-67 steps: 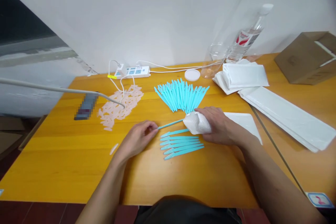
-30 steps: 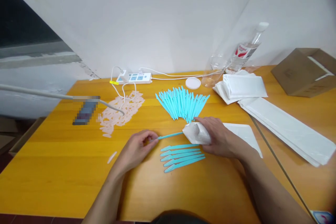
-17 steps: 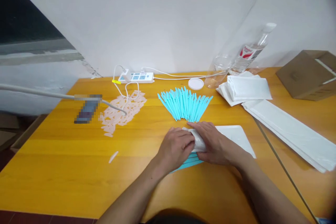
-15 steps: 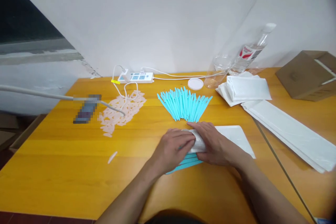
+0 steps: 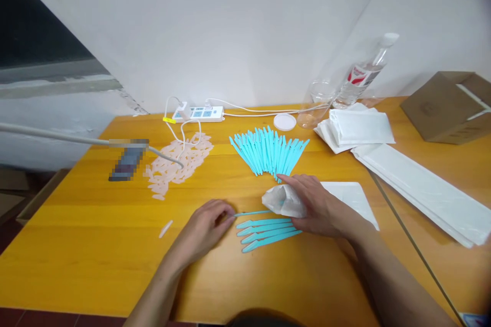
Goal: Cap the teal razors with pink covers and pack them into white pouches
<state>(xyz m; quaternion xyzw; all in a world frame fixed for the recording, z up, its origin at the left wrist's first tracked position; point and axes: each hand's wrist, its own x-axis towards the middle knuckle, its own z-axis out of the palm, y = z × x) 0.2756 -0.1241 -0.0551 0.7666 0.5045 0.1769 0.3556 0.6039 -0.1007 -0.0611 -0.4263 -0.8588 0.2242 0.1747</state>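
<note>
My left hand [image 5: 209,225] pinches one end of a blue eyebrow razor [image 5: 249,213], which lies nearly level and points at a white plastic bag. My right hand [image 5: 316,204] is wrapped round that bag [image 5: 283,199], whose mouth gapes toward the left. The razor's right end is hidden at the bag. Just below lie several more blue razors [image 5: 264,235] side by side, their right ends under my right hand. Beyond my hands, a fan of many blue razors [image 5: 270,150] is spread on the table.
Pale pink slim pieces [image 5: 180,158] lie in a heap at left, a single one [image 5: 165,229] apart. Nearby are a phone [image 5: 128,161] and a power strip [image 5: 203,113]. White bags [image 5: 362,127], a long white packet [image 5: 422,191], a bottle [image 5: 360,76] and a carton [image 5: 441,107] stand right.
My left hand has drawn away from the bag to the lower left and now pinches a razor's end. The bag's mouth shows open; my right hand still holds it.
</note>
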